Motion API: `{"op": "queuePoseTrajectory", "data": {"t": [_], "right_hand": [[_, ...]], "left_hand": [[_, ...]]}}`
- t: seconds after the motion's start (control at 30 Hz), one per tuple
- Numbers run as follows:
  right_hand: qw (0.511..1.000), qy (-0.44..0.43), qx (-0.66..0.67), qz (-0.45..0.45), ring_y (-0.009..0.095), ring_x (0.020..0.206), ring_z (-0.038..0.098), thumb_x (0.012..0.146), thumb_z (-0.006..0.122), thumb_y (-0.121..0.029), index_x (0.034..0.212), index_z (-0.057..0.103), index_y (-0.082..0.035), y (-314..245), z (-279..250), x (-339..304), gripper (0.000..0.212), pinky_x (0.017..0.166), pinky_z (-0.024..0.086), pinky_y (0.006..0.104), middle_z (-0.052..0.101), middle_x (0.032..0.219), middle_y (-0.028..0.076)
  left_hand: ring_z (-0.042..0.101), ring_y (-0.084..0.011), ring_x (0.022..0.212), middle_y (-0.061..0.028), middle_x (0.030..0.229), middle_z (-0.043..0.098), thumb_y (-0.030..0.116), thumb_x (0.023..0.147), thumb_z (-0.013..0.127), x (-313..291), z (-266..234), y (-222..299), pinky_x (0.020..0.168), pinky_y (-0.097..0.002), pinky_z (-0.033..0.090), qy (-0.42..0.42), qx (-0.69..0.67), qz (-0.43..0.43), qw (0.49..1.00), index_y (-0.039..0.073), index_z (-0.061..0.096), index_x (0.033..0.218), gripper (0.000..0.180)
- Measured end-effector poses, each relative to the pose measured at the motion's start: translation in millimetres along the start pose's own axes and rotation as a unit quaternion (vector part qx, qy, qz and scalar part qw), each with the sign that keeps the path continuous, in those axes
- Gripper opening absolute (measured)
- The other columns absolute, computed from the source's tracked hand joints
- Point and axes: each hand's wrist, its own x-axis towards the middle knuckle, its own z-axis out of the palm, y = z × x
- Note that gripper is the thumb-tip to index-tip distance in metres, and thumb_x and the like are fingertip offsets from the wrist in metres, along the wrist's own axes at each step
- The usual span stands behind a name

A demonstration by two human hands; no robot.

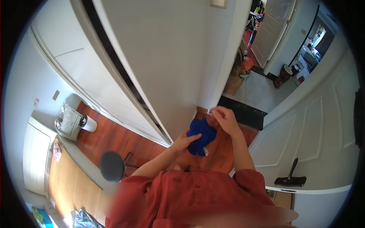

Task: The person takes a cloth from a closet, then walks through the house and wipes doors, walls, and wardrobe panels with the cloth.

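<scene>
A bunched piece of dark blue fabric point(204, 133) hangs in front of me, above the wooden floor. It may be a small garment, but its folds hide its kind. My left hand point(182, 143) is closed on its left side, thumb lying across the front. From its lower edge sticks out a small white tag point(205, 151). Just up and to the right of the fabric is my right hand point(226, 120), apart from it, with thumb and forefinger pinched together. A tiny pale bit shows at those fingertips, too small to name.
To my right stands an open white door point(304, 133) with a black handle point(291, 178), beside a doorway with a dark threshold point(243, 112). White sliding doors point(81, 57) line the left. A round dark stool point(111, 166), a white bin point(89, 124) and a wooden surface point(74, 182) lie lower left.
</scene>
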Motion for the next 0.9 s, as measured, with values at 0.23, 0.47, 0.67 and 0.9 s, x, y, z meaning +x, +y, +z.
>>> {"op": "queuePoseTrajectory", "data": {"t": [0.23, 0.47, 0.67, 0.9], "right_hand": [[0.865, 0.186, -0.365, -0.29, 0.032, 0.117, 0.054, 0.092, 0.057, -0.02, 0.133, 0.044, 0.003, -34.0, -71.1, 118.0, 0.049, 0.098, 0.043, 0.0386, 0.048, 0.135, 0.024], [0.758, 0.223, -0.554, -0.263, 0.034, 0.136, 0.032, 0.087, 0.06, -0.023, 0.14, 0.034, 0.004, -68.6, -137.6, 246.2, 0.065, 0.109, 0.03, 0.0459, 0.032, 0.148, 0.021], [0.678, 0.237, -0.634, -0.286, 0.031, 0.138, 0.03, 0.088, 0.061, -0.027, 0.141, 0.034, 0.001, -81.1, -185.3, 354.3, 0.066, 0.109, 0.027, 0.0525, 0.03, 0.15, 0.017], [0.648, 0.266, -0.658, -0.278, 0.025, 0.14, 0.026, 0.088, 0.061, -0.03, 0.139, 0.037, 0.0, -80.9, -235.5, 426.2, 0.064, 0.111, 0.026, 0.0489, 0.029, 0.151, 0.013]], "left_hand": [[0.064, -0.0177, 0.092, -0.0082, 0.104, 0.065, 0.016, 0.085, 0.071, 59.2, 2.4, 35.1, 0.078, -0.0317, 0.056, 0.015, -0.088, 0.079, 0.993, 0.005, 0.055, 0.119, 0.04], [0.066, -0.0217, 0.088, -0.0112, 0.103, 0.064, 0.016, 0.088, 0.066, 108.5, 17.8, 56.6, 0.074, -0.0351, 0.057, 0.021, -0.023, 0.109, 0.994, 0.002, 0.051, 0.119, 0.036], [0.065, -0.017, 0.09, -0.0076, 0.103, 0.065, 0.014, 0.084, 0.073, 135.3, 15.4, 58.9, 0.078, -0.0309, 0.055, 0.084, -0.041, 0.137, 0.986, 0.006, 0.057, 0.116, 0.037], [0.065, -0.018, 0.088, -0.0074, 0.103, 0.065, 0.011, 0.085, 0.071, 172.9, 33.7, 63.1, 0.076, -0.0322, 0.056, 0.17, -0.075, 0.165, 0.969, 0.009, 0.058, 0.115, 0.033]]}}
